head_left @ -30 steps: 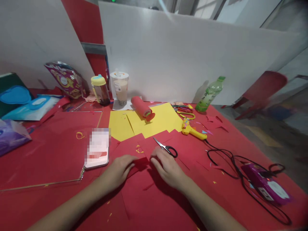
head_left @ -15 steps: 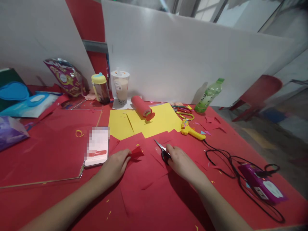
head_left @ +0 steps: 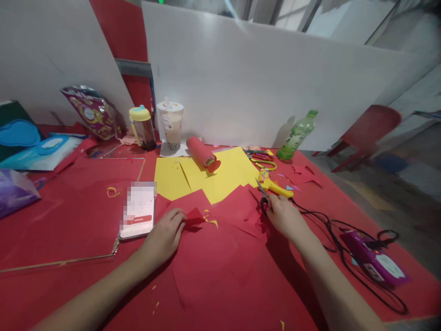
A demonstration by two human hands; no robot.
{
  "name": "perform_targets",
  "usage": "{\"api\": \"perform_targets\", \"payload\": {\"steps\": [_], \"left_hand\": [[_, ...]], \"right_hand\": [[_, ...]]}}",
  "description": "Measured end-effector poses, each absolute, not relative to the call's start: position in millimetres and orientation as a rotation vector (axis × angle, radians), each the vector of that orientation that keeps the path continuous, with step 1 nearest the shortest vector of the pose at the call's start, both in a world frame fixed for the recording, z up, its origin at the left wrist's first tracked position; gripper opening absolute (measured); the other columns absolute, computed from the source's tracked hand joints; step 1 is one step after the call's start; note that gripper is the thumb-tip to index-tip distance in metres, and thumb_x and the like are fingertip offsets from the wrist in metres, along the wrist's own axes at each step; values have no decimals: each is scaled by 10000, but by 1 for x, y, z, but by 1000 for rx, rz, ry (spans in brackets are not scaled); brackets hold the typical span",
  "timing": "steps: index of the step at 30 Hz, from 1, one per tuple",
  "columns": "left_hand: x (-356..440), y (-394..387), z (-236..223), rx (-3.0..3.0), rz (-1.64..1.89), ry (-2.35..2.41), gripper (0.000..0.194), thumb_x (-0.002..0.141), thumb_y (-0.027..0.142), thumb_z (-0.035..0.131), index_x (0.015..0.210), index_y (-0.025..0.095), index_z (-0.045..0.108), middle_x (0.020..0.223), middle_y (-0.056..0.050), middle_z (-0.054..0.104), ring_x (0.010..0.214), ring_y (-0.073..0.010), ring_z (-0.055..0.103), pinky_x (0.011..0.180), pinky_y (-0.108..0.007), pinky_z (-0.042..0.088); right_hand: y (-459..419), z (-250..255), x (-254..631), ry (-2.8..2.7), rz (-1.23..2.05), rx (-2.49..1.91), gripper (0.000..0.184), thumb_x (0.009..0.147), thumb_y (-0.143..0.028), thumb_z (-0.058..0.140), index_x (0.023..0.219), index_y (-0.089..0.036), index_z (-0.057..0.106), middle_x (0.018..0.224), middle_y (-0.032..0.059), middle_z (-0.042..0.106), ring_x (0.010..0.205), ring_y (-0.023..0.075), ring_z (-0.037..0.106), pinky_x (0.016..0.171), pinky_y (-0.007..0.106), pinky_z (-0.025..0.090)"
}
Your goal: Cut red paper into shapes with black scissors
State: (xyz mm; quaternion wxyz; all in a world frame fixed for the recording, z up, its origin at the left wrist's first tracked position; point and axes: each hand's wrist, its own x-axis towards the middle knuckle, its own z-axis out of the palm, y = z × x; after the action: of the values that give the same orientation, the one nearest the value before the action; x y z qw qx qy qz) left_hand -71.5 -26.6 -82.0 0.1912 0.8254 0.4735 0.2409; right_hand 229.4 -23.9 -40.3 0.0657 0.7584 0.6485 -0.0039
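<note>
Between its thumb and fingers my left hand (head_left: 168, 232) pinches a small folded piece of red paper (head_left: 195, 218). My right hand (head_left: 285, 215), farther right, is closed round the black handles of a pair of scissors (head_left: 263, 195), whose blades point up and away. Larger sheets of red paper (head_left: 220, 257) lie beneath and between both hands. Small yellow paper scraps (head_left: 212, 223) rest just right of the folded piece. Beyond the hands are yellow sheets (head_left: 234, 170) with a red paper roll (head_left: 200, 151) on top.
A phone (head_left: 138, 214) lies beside my left wrist. Right of centre sits a yellow glue gun (head_left: 275, 187), its black cable running to a purple power strip (head_left: 375, 257). At the back stand a milk tea cup (head_left: 172, 126), a yellow-lidded bottle (head_left: 143, 128) and a green bottle (head_left: 296, 135).
My right hand has moved right with the scissors, toward the glue gun, shifting the red paper there. Yellow scraps now show beside the folded paper. My left hand has barely moved.
</note>
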Motion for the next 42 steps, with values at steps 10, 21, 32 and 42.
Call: {"api": "perform_targets", "payload": {"steps": [10, 21, 32, 42], "left_hand": [[-71, -27, -80, 2335, 758, 1374, 236, 852, 177, 298, 816, 166, 531, 822, -100, 614, 775, -227, 579, 726, -399, 496], [-71, -29, -76, 2236, 812, 1455, 232, 863, 215, 295, 753, 184, 496, 678, -45, 587, 598, -184, 557, 572, -313, 470], [-71, -28, -77, 2212, 848, 1463, 201, 854, 213, 312, 767, 195, 493, 669, -31, 600, 589, -175, 573, 550, -285, 466], [-69, -28, -74, 2196, 838, 1480, 203, 854, 219, 319, 759, 196, 498, 666, -23, 600, 583, -169, 569, 549, -280, 462]], "right_hand": [[-18, -32, 219, 1980, -56, 2136, 201, 822, -86, 408, 950, -82, 562, 940, 201, 603, 891, 291, 599, 662, 321, 391], [41, -43, 185, 2073, -121, 2079, 434, 746, -429, 623, 993, -78, 561, 1039, 208, 586, 999, 305, 540, 799, 357, 421], [56, -42, 185, 2048, -261, 2042, 320, 836, -363, 540, 1074, -150, 532, 1098, 84, 552, 969, 220, 542, 796, 398, 451], [60, -40, 186, 2114, -372, 2013, 543, 614, -350, 753, 1040, -136, 494, 1026, 145, 559, 975, 273, 547, 758, 309, 428]]}}
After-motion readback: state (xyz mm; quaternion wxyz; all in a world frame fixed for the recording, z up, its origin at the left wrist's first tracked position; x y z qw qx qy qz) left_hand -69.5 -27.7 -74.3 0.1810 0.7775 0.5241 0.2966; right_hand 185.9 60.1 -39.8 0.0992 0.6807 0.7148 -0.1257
